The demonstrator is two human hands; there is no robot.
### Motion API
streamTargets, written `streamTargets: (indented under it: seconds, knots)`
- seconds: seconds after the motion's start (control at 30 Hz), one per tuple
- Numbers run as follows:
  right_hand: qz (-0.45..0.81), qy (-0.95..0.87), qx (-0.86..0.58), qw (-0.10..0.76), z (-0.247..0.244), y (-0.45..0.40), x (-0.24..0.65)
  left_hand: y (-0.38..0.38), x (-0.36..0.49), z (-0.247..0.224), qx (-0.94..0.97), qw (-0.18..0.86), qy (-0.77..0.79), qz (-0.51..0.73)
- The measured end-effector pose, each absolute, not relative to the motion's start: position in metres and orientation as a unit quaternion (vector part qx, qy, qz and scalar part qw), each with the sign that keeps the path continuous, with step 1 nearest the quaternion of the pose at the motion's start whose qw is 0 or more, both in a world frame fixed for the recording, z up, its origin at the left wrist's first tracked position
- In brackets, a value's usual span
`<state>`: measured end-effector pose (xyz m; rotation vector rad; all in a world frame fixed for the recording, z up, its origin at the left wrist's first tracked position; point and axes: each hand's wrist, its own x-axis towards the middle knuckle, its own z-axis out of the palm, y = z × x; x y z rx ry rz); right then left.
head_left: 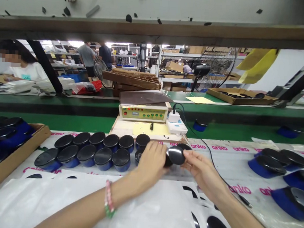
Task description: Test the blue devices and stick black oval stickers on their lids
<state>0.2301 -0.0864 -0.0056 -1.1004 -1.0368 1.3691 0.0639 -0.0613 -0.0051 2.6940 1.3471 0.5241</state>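
Observation:
My left hand (151, 159) and my right hand (200, 169) hold a glossy black round disc (176, 154) between them, just above the bench. My left fingers cover its left side, and my right fingertips grip its right edge. Beside my left hand stand two rows of round units (94, 151) with black tops and blue bases. One of them is partly hidden behind my left hand. A beaded bracelet (109, 198) circles my left wrist.
A wooden-edged tray (16, 156) of blue-and-black units sits at left, and more units (280, 168) lie at right. Behind stands a green-lit electrical control box (143, 112). A black cable (211, 156) runs across the bench. A green conveyor (63, 121) lies beyond, with a co-worker (25, 68) at far left.

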Motion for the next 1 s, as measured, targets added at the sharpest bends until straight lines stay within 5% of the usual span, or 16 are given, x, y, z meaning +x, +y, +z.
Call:
streamTargets:
  seconds: [0.23, 0.37, 1.0]
  knots:
    - [0.597, -0.380, -0.450, 0.545, -0.026, -0.103, 0.222, -0.109, 0.048, -0.036, 0.761, 0.355, 0.443, 0.315]
    - [0.587, -0.367, -0.471, 0.547, -0.032, -0.107, 0.218, -0.103, 0.049, -0.043, 0.674, 0.442, 0.480, 0.347]
    - [0.503, -0.474, -0.491, 0.531, -0.040, -0.110, 0.213, -0.102, 0.050, -0.042, 0.645, 0.480, 0.463, 0.374]
